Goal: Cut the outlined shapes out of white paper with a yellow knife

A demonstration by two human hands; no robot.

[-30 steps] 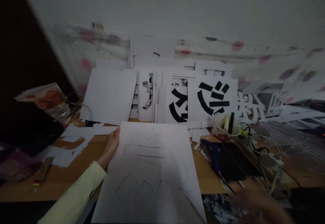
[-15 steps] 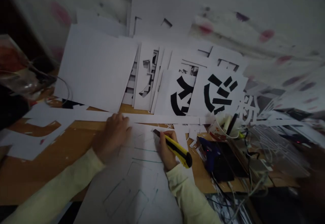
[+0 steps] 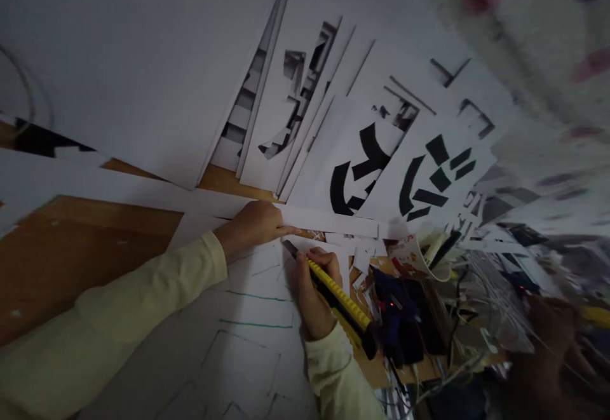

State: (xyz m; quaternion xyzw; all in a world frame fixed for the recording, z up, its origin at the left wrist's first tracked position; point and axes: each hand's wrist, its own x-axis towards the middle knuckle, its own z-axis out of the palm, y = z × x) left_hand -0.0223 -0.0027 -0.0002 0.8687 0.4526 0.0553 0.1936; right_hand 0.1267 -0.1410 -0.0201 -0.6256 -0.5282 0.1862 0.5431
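Head camera view: the right hand (image 3: 318, 290) is closed, thumb against fingers, around a yellow-and-black plastic utility knife (image 3: 340, 296), its grey blade pointing up and to the left. That blade's tip is at the upper edge of a large white sheet with thin drawn outlines (image 3: 252, 309), just beside the fingertips of the left hand (image 3: 252, 226). The left hand lies across the sheet's upper edge; in this dim light I cannot tell whether its fingers pinch or only press. Filling the lower middle, the sheet bears 2 green lines and several faint angular shapes, with the brown wooden table (image 3: 95, 248) to its left. Beyond the hands runs a long, narrow white strip (image 3: 333, 220), and behind it lean white panels with thick black strokes (image 3: 345, 147). To the right, a tilted white cup with red print (image 3: 405, 255) holds pens (image 3: 443, 251).
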